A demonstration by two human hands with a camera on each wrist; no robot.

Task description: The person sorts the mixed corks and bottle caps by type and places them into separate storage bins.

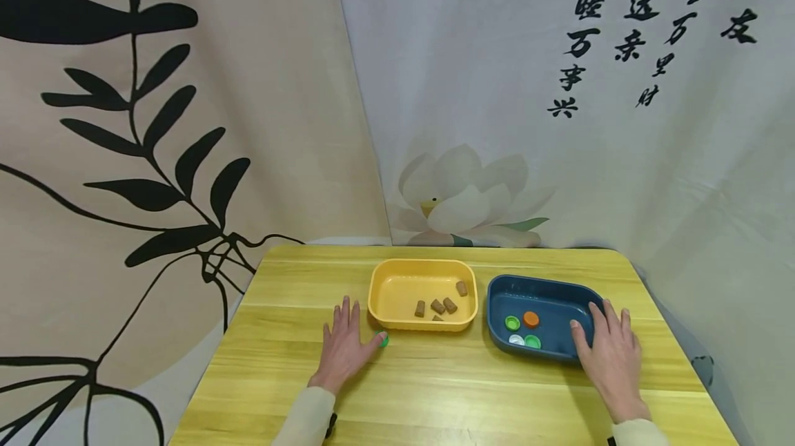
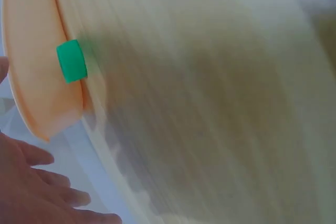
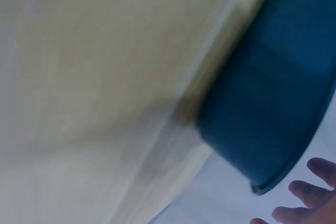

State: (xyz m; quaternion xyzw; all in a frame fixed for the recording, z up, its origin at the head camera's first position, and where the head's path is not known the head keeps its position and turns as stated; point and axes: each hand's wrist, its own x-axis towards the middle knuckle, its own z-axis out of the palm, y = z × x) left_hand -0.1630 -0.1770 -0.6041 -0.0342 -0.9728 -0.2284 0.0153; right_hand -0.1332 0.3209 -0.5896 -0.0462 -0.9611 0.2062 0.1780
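Note:
My left hand is over the table left of the yellow tray, its fingers extended and spread. Close to its thumb is a green bottle cap, beside the tray's near wall; in the head view the thumb partly covers it. Several short brown cork-like pieces lie inside the yellow tray. At the right end of the blue tray is my right hand, fingers apart and reaching over the rim; whether it touches cannot be told. In that tray lie an orange cap, a white cap and green caps.
Both trays stand side by side toward the back of the wooden table, with a narrow gap between them. Behind the table's back edge hangs a printed cloth with leaves, a flower and characters.

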